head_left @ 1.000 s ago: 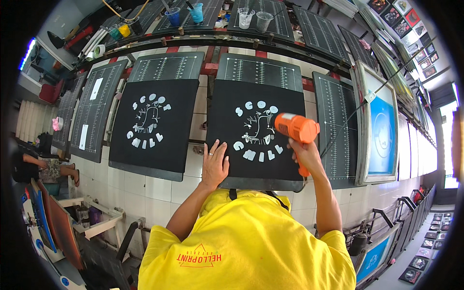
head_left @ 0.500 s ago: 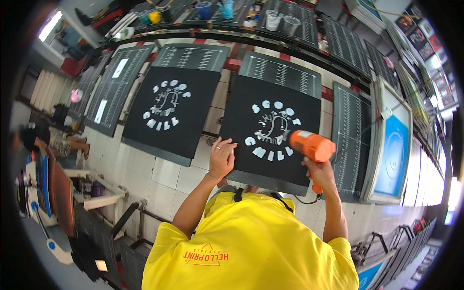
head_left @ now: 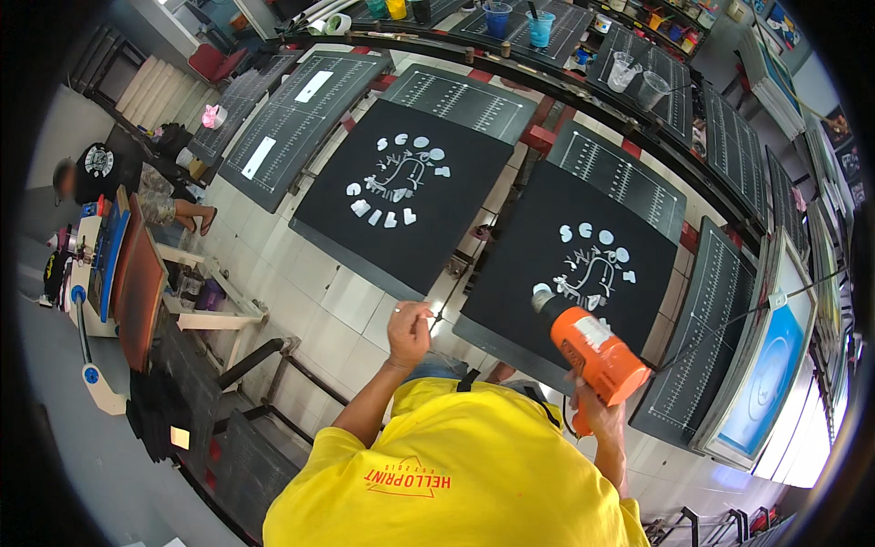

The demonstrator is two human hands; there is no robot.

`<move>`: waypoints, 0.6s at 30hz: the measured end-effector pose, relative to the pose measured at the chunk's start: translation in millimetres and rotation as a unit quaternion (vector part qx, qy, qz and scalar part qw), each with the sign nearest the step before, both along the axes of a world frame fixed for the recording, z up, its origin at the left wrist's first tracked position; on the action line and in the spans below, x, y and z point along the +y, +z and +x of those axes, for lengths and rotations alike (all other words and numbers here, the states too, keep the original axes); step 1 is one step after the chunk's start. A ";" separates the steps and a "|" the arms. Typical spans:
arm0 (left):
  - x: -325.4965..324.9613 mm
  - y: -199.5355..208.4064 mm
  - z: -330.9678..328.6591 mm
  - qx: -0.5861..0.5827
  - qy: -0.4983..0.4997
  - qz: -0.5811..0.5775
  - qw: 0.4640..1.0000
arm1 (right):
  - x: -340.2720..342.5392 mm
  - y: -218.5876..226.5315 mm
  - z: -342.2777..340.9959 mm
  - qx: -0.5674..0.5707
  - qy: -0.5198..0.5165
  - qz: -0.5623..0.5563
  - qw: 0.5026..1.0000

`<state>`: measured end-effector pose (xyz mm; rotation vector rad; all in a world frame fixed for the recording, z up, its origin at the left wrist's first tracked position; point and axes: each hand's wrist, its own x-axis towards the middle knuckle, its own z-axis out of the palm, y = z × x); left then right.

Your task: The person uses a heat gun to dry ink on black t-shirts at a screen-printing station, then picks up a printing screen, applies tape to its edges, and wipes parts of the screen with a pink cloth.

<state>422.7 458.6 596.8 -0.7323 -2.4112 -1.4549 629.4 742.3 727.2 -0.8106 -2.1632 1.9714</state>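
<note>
Before the yellow cloth shirt (head_left: 492, 474), the right hand (head_left: 597, 415) grasps an orange pistol-shaped heat gun (head_left: 597, 356); the left hand (head_left: 409, 337) is loosely curled, contents indeterminable. The gun's nozzle is over a black, white-printed fabric sheet (head_left: 538, 242). Farther left lies a second black printed sheet (head_left: 433, 228). Beyond stands a light-blue plastic cup (head_left: 540, 33).

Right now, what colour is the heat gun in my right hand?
The heat gun is orange, with a dark nozzle, seen in the head view.
</note>
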 end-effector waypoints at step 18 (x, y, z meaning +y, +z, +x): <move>-217.8 -12.6 -357.8 -0.023 0.169 0.030 0.985 | -181.7 15.1 -268.9 -0.098 -0.010 0.000 0.995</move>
